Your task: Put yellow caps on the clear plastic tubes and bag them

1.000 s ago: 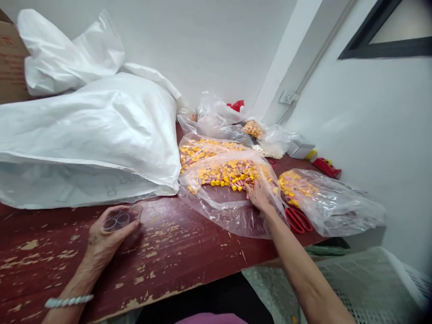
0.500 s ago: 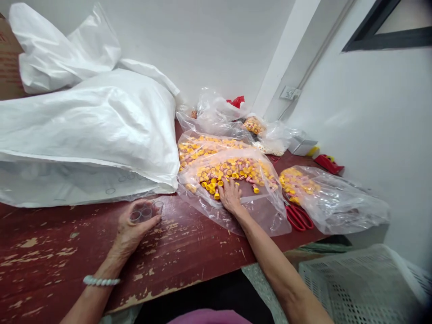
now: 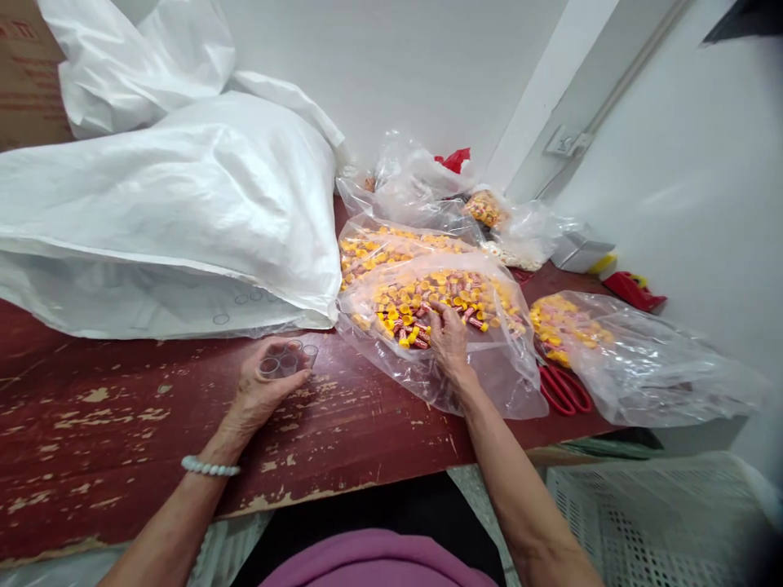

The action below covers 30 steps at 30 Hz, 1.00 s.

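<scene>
My left hand (image 3: pixel 263 383) is curled around a cluster of several clear open-ended tubes (image 3: pixel 289 361), held upright at the table top. On the right, my right hand (image 3: pixel 449 341) reaches into an open clear plastic bag (image 3: pixel 391 371). Its fingers are bent at the near edge of a heap of small yellow-capped pieces (image 3: pixel 404 318) with dark red, patterned bodies. What sits between those fingertips is too small and partly hidden to make out.
A big white sack (image 3: pixel 245 196) with clear tubes in its mouth lies at left. Red-handled scissors (image 3: pixel 564 390) and another bag of yellow-capped pieces (image 3: pixel 568 326) lie at right. A red tape dispenser (image 3: pixel 633 291) stands behind. Below right is a white perforated crate (image 3: pixel 648 514).
The view has shifted, so most things sit further right. My right hand has drawn its fingers in from a flatter spread, and more red bodies show in the heap. My left hand keeps the tubes.
</scene>
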Available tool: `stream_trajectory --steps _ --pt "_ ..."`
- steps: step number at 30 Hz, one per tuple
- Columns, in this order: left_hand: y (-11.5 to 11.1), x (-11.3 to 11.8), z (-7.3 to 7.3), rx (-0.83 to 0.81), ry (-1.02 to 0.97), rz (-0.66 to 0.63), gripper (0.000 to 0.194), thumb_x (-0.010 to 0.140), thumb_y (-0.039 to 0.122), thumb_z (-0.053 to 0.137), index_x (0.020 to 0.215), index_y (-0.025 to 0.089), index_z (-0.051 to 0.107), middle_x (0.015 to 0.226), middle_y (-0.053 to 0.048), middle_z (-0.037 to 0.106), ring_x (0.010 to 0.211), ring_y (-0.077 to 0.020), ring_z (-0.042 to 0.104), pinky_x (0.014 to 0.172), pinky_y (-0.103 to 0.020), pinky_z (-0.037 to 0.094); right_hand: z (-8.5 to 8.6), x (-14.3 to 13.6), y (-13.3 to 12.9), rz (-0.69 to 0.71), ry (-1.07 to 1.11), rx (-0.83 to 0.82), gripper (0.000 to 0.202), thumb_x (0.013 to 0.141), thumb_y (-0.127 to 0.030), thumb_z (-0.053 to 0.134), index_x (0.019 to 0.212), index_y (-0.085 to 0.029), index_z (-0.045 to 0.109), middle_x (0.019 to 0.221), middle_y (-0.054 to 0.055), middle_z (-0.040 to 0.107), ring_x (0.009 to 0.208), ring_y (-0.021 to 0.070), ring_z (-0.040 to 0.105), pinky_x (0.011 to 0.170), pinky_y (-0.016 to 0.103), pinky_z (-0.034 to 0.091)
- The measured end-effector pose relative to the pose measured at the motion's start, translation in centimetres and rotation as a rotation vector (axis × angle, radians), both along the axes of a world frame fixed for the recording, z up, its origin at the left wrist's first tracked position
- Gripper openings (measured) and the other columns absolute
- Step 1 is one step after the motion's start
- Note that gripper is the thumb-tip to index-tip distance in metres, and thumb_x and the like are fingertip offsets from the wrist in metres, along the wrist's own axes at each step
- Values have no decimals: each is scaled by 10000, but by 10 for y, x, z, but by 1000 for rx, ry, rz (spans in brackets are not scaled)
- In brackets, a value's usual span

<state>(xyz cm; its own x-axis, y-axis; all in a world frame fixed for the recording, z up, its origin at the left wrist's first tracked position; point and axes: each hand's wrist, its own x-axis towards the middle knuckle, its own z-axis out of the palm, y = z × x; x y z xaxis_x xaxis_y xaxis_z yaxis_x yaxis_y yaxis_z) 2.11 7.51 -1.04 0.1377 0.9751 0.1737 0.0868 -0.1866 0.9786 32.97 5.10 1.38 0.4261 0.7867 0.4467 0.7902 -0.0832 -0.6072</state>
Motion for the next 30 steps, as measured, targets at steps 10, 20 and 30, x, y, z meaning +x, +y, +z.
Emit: stream_trajectory --steps 10,20,30 --pt "-8 2 8 -3 9 -139 406 572 237 781 909 153 571 836 -52 677 750 -176 649 733 -306 521 19 -117 -21 737 110 152 257 863 -138 476 1089 -190 588 1024 67 635 990 163 575 894 320 448" --pt "-10 2 15 -24 20 -156 398 537 218 793 876 151 594 826 -47 676 737 -179 645 725 -314 527 12 -127 -12 626 215 180 215 867 -224 518 1066 -215 601 1024 41 668 950 158 611 863 305 474" --pt "-9 1 10 -113 -139 -140 435 496 188 814 868 152 591 794 -17 659 708 -150 623 693 -281 511 13 -133 -22 776 87 123 329 802 -258 595 1113 -200 505 1208 114 506 1096 202 520 947 386 439"
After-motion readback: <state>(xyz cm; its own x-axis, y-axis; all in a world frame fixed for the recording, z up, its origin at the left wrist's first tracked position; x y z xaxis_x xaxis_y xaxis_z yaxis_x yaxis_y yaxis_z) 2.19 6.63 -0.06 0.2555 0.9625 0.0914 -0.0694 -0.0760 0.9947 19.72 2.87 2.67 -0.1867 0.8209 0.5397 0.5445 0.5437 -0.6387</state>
